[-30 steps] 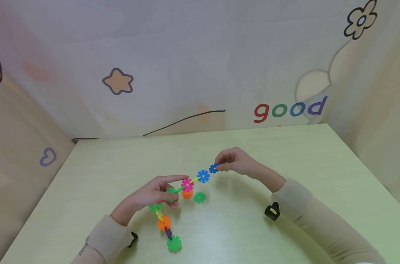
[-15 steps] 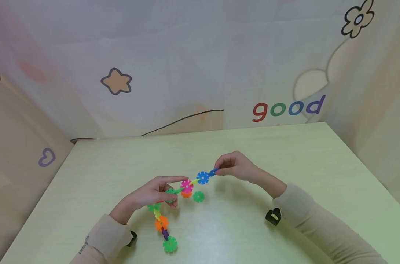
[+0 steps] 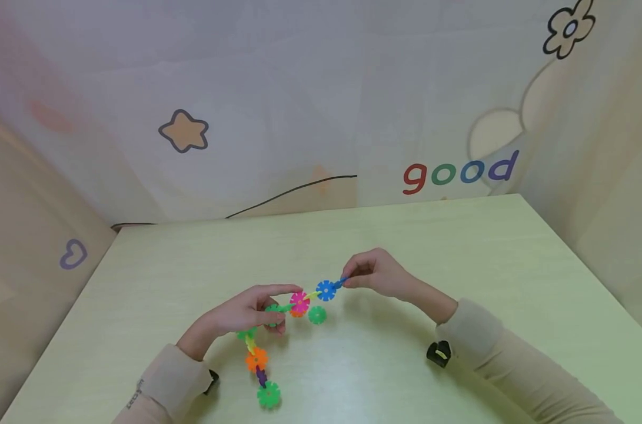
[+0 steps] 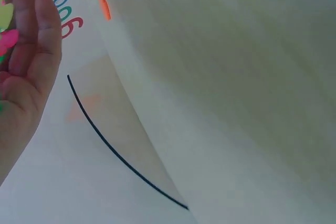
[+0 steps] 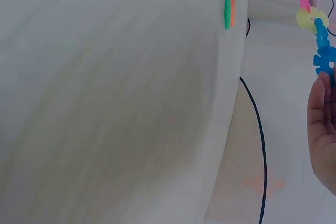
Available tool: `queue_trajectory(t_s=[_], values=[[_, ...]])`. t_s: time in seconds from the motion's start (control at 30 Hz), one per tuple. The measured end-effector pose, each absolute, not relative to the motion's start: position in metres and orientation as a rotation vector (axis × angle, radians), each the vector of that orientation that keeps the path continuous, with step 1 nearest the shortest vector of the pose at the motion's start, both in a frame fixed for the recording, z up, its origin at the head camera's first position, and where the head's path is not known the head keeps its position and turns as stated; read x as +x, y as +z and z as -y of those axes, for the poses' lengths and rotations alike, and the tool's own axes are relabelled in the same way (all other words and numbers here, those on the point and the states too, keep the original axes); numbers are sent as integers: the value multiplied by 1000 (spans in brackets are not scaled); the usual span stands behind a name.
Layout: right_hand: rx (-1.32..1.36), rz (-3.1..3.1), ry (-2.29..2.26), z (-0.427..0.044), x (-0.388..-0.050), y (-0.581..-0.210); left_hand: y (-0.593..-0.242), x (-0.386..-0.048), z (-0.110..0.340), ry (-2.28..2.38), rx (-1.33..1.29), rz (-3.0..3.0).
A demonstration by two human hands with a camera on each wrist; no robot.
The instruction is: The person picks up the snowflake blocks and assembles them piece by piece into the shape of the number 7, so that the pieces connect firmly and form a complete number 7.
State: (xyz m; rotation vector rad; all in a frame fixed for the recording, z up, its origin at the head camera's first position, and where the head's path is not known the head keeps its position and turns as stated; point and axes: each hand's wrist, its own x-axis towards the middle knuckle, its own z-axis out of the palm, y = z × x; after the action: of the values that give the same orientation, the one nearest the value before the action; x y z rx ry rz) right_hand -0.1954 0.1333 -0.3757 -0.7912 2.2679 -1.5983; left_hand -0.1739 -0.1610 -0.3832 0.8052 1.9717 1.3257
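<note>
A chain of interlocking plastic snowflake discs runs between the hands in the head view. My left hand point(image 3: 241, 311) grips it at a green disc point(image 3: 272, 316), its index finger stretched out to the pink disc point(image 3: 299, 302). From there a yellow disc point(image 3: 312, 295) leads to a blue disc point(image 3: 326, 290). At the chain's right end my right hand point(image 3: 379, 275) pinches a darker blue disc point(image 3: 339, 284), which meets the blue one edge-on; the right wrist view shows these blue discs point(image 5: 324, 60) together. Below the left hand hang an orange disc point(image 3: 256, 360), a purple disc point(image 3: 261, 377) and a green end disc.
On the pale table point(image 3: 384, 365) behind the chain lie a loose green disc point(image 3: 318, 315) and a loose orange disc point(image 3: 298, 313), partly hidden by the pink one. A printed cloth point(image 3: 278, 106) stands along the table's back and sides. Black clips sit at both cuffs.
My right hand has come down slightly, and the dark blue disc has turned edge-on and now meets the blue disc. The left hand keeps its grip; the hanging end has swung slightly left.
</note>
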Motion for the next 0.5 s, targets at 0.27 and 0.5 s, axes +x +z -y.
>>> queue_trajectory(t_s=[0.27,0.5], values=[[-718,-2360,-1635,-129,-185,-378,-383,-180,156,1084,963,-2202],[-664,-2413,-1663,-122,-177,-381,-381,-183,143,1035,967,-2352]])
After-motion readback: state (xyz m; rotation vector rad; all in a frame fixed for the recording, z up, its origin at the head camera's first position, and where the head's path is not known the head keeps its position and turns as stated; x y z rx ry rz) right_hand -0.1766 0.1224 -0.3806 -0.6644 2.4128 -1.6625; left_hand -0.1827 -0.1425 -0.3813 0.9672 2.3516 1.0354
